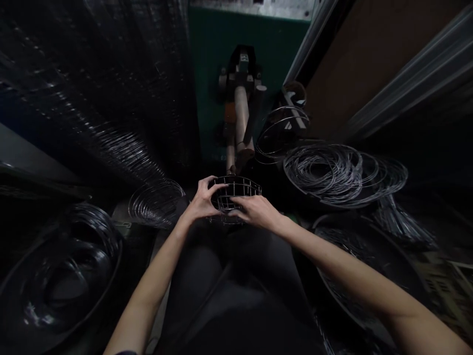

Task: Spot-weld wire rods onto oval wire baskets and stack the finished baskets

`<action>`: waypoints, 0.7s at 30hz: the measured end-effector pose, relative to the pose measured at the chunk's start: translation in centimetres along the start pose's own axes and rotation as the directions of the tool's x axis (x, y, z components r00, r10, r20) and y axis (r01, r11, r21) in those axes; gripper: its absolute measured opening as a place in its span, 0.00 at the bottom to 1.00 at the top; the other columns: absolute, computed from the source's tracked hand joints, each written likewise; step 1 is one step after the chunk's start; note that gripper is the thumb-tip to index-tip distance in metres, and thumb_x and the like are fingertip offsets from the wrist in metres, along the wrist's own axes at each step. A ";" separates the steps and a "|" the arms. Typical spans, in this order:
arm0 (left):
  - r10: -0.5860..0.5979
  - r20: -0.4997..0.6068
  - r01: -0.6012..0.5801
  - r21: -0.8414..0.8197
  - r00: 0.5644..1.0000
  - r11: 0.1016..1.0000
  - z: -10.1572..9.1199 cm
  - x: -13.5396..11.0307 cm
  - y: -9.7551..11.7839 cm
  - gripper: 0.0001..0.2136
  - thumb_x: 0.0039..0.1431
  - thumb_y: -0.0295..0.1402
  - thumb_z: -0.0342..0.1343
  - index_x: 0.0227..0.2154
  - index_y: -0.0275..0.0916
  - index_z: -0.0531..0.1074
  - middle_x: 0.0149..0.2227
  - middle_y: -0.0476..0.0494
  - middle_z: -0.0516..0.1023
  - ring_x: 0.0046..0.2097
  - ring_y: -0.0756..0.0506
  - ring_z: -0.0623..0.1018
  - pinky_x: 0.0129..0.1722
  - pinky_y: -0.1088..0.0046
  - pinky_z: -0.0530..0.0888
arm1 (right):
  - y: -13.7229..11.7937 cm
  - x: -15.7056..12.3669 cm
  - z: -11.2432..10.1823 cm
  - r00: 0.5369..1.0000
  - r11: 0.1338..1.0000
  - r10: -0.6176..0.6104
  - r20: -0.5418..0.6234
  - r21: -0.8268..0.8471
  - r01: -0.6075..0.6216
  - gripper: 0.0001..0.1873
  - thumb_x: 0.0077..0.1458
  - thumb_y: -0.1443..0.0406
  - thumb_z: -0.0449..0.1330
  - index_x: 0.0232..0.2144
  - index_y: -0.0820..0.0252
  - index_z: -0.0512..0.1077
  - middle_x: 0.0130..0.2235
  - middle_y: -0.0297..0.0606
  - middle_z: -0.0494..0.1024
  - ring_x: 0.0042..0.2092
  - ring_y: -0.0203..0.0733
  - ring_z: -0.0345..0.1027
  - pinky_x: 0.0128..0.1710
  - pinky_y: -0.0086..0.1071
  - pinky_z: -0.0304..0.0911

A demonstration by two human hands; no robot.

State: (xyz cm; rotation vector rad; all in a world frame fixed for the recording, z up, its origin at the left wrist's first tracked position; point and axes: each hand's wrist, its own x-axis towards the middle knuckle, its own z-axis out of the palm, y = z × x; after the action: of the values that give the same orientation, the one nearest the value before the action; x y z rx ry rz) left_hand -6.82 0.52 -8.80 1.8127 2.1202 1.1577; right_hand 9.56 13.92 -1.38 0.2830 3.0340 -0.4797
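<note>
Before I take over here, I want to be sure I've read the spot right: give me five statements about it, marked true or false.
1. The left hand and right hand are both on the wire basket. True.
2. A metal bar juts out in front of the panel. True.
3. The panel is bright red. False: it is dark green.
4. A pile of wire rings lies to the right of the basket. True.
5. The person wears thick gloves. False: both hands are bare, fingers showing.
</note>
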 end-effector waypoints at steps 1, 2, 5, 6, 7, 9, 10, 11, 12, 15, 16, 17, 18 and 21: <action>0.009 0.000 -0.009 0.008 1.000 1.000 0.1 0.2 0.2 0.40 0.36 0.44 0.72 0.55 0.43 0.66 0.58 0.35 0.54 0.60 0.32 0.58 0.60 0.49 0.63 | 0.2 -0.5 0.2 1.000 0.996 -0.009 0.021 -0.088 0.011 0.21 0.60 0.59 0.56 0.53 0.60 0.70 0.49 0.45 0.78 0.44 0.48 0.75 0.37 0.33 0.66; 0.017 0.001 -0.017 0.014 1.000 1.000 0.2 0.5 0.3 0.40 0.36 0.44 0.72 0.55 0.43 0.66 0.57 0.35 0.55 0.60 0.32 0.58 0.59 0.49 0.63 | 0.4 -0.9 0.4 0.999 0.988 -0.015 0.043 -0.155 0.021 0.21 0.60 0.61 0.56 0.55 0.59 0.68 0.50 0.44 0.77 0.44 0.48 0.75 0.36 0.33 0.67; 0.014 -0.001 -0.014 0.031 1.000 0.999 0.5 1.0 0.5 0.40 0.34 0.42 0.73 0.54 0.42 0.66 0.57 0.34 0.54 0.59 0.31 0.58 0.59 0.48 0.63 | 1.4 -1.4 0.7 0.997 0.964 -0.050 0.052 -0.257 0.062 0.21 0.60 0.66 0.53 0.56 0.55 0.67 0.53 0.39 0.75 0.44 0.45 0.75 0.32 0.30 0.66; 0.004 -0.006 -0.004 0.034 1.000 0.999 0.6 1.1 0.5 0.41 0.34 0.42 0.73 0.54 0.42 0.66 0.57 0.34 0.54 0.59 0.31 0.58 0.59 0.48 0.63 | 1.7 -1.4 0.8 0.997 0.959 -0.064 0.037 -0.275 0.072 0.21 0.61 0.65 0.53 0.56 0.55 0.67 0.53 0.39 0.75 0.44 0.44 0.75 0.31 0.30 0.66; -0.007 -0.013 0.007 0.035 1.000 0.999 0.8 1.2 0.6 0.41 0.33 0.42 0.73 0.54 0.42 0.66 0.57 0.34 0.54 0.59 0.31 0.58 0.58 0.48 0.64 | 2.0 -1.4 0.9 0.997 0.954 -0.076 0.019 -0.291 0.078 0.21 0.62 0.65 0.51 0.56 0.55 0.66 0.54 0.39 0.74 0.43 0.44 0.76 0.30 0.30 0.66; -0.018 -0.031 0.019 0.030 0.999 0.999 0.9 1.3 0.6 0.41 0.34 0.42 0.73 0.55 0.43 0.66 0.57 0.35 0.54 0.59 0.32 0.58 0.59 0.48 0.64 | 2.4 -1.4 1.1 0.996 0.945 -0.089 -0.012 -0.316 0.080 0.21 0.63 0.65 0.49 0.57 0.56 0.65 0.55 0.39 0.73 0.41 0.43 0.76 0.29 0.30 0.66; -0.018 -0.038 0.019 0.026 0.999 0.999 1.0 1.4 0.6 0.40 0.34 0.42 0.73 0.55 0.43 0.66 0.57 0.35 0.54 0.59 0.32 0.58 0.59 0.48 0.63 | 2.6 -1.4 1.2 0.996 0.942 -0.093 -0.019 -0.326 0.082 0.22 0.63 0.66 0.49 0.58 0.56 0.65 0.55 0.39 0.73 0.40 0.43 0.76 0.28 0.30 0.66; -0.018 -0.045 0.019 0.021 0.999 1.000 1.0 1.4 0.5 0.40 0.34 0.43 0.73 0.55 0.43 0.66 0.57 0.35 0.54 0.60 0.32 0.58 0.59 0.48 0.63 | 2.7 -1.4 1.2 0.995 0.939 -0.096 -0.019 -0.335 0.084 0.22 0.63 0.67 0.48 0.59 0.56 0.64 0.56 0.39 0.72 0.40 0.43 0.77 0.28 0.30 0.67; -0.021 -0.049 0.022 0.016 0.999 1.000 1.1 1.4 0.5 0.40 0.34 0.43 0.73 0.55 0.43 0.66 0.57 0.35 0.54 0.60 0.32 0.58 0.59 0.48 0.63 | 2.8 -1.5 1.3 0.995 0.936 -0.100 -0.014 -0.342 0.089 0.23 0.62 0.67 0.48 0.59 0.56 0.63 0.56 0.39 0.71 0.40 0.42 0.77 0.28 0.30 0.67; -0.046 -0.048 0.047 0.010 0.998 0.999 1.1 1.4 0.5 0.41 0.33 0.43 0.73 0.54 0.44 0.66 0.57 0.36 0.55 0.60 0.31 0.58 0.59 0.47 0.63 | 3.0 -1.6 1.5 0.994 0.929 -0.109 0.012 -0.355 0.106 0.25 0.62 0.69 0.48 0.60 0.56 0.61 0.57 0.40 0.69 0.40 0.43 0.77 0.28 0.30 0.68; -0.052 -0.045 0.053 0.007 0.998 0.999 1.1 1.4 0.4 0.41 0.32 0.43 0.74 0.54 0.44 0.66 0.57 0.36 0.55 0.60 0.31 0.58 0.59 0.47 0.63 | 3.1 -1.6 1.5 0.994 0.928 -0.111 0.018 -0.356 0.110 0.25 0.62 0.69 0.48 0.60 0.57 0.61 0.58 0.40 0.69 0.41 0.43 0.77 0.28 0.30 0.68; -0.054 -0.043 0.055 0.003 0.998 0.999 1.1 1.4 0.4 0.41 0.32 0.43 0.74 0.54 0.44 0.66 0.57 0.36 0.55 0.60 0.31 0.58 0.59 0.47 0.63 | 3.1 -1.6 1.6 0.993 0.927 -0.113 0.022 -0.357 0.113 0.25 0.62 0.70 0.48 0.61 0.57 0.61 0.58 0.40 0.69 0.41 0.43 0.77 0.28 0.30 0.69; -0.053 -0.042 0.052 -0.003 0.998 0.999 1.1 1.4 0.4 0.41 0.32 0.43 0.74 0.54 0.44 0.66 0.57 0.36 0.55 0.60 0.31 0.58 0.59 0.47 0.63 | 3.2 -1.6 1.6 0.993 0.927 -0.113 0.020 -0.357 0.113 0.25 0.62 0.70 0.48 0.61 0.58 0.61 0.58 0.40 0.69 0.41 0.43 0.76 0.29 0.30 0.69; -0.049 -0.042 0.048 -0.024 0.998 0.999 1.2 1.6 0.2 0.41 0.33 0.42 0.74 0.55 0.44 0.66 0.58 0.36 0.54 0.60 0.31 0.57 0.60 0.47 0.63 | 3.3 -1.4 1.7 0.993 0.930 -0.116 0.000 -0.350 0.109 0.25 0.61 0.70 0.49 0.60 0.58 0.62 0.58 0.41 0.69 0.42 0.44 0.76 0.29 0.31 0.69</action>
State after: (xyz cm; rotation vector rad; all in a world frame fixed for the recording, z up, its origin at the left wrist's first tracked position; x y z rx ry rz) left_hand -6.43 2.47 -8.95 1.7326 2.1521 1.2142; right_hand 11.58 16.25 -3.83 0.0935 3.0895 0.0654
